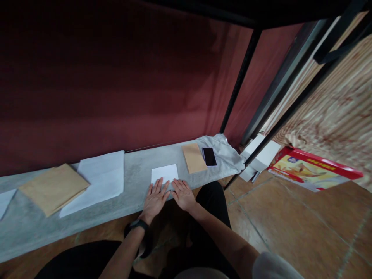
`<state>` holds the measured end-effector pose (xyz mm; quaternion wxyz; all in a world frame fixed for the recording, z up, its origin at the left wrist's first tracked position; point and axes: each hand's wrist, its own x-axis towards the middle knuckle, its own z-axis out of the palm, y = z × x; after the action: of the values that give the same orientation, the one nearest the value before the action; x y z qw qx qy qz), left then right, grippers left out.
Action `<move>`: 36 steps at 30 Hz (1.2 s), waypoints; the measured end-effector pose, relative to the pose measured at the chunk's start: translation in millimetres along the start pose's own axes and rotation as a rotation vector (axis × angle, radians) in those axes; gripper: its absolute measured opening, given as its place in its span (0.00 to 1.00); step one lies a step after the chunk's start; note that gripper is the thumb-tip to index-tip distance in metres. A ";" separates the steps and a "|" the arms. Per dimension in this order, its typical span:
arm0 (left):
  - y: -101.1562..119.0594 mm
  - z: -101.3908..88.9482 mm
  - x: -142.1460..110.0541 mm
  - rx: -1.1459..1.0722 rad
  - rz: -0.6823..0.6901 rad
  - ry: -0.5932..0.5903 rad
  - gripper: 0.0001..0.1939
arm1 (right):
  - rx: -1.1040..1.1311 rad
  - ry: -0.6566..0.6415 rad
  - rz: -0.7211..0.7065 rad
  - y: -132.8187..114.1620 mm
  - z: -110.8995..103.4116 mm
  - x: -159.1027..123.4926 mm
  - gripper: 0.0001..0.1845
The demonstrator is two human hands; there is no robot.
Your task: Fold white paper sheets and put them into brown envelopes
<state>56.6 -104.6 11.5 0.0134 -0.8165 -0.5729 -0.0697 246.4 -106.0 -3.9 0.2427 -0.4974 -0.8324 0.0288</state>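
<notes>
A: status on the small white sheet (164, 170)?

B: lying flat on the bench (138, 170), in front of the person; left hand (154, 199) and right hand (183, 195) both on its near edge

A: gripping it?

B: no, both palm down, fingers extended and slightly spread, nothing pinched. Looks like pressing or smoothing

A: how far along?

B: mid-step, my read. Sheet is a neat rectangle, far edge straight; looks folded, but can't count layers. Pressing at the near edge looks unfinished since both hands are on it. Can't tell how many steps are left

A: other paper?

B: small brown paper (194, 158) just right of it, a tidy rectangle, hands off; looks done or parked. Off to the left, large brown paper (55, 188) overlaps the large white paper (104, 174); both look unworked for now

A: surface and room?

B: bench is long, narrow, greyish; rumpled cloth (229, 157) at the right end, phone (209, 157) near it. Dark red panel (116, 97) behind, black post (241, 77) at the end. Tiled floor (293, 228) below; white box (263, 151) and red-and-yellow carton (310, 170) to the right. Dim light
</notes>
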 end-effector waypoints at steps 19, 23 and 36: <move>-1.8 1.8 0.1 0.009 -0.002 0.032 0.28 | 0.097 0.063 0.050 2.6 7.3 4.1 0.24; 4.4 1.5 4.2 -0.020 0.000 0.013 0.29 | 0.116 -0.012 0.056 7.0 4.7 19.7 0.23; 20.6 7.8 6.0 -0.123 0.022 0.039 0.31 | 0.008 -0.263 0.172 35.2 4.7 82.6 0.28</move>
<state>78.7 -105.3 5.7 -0.0249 -0.8207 -0.5580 -0.1203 241.1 -17.8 12.8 0.1302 -0.5578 -0.8112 0.1176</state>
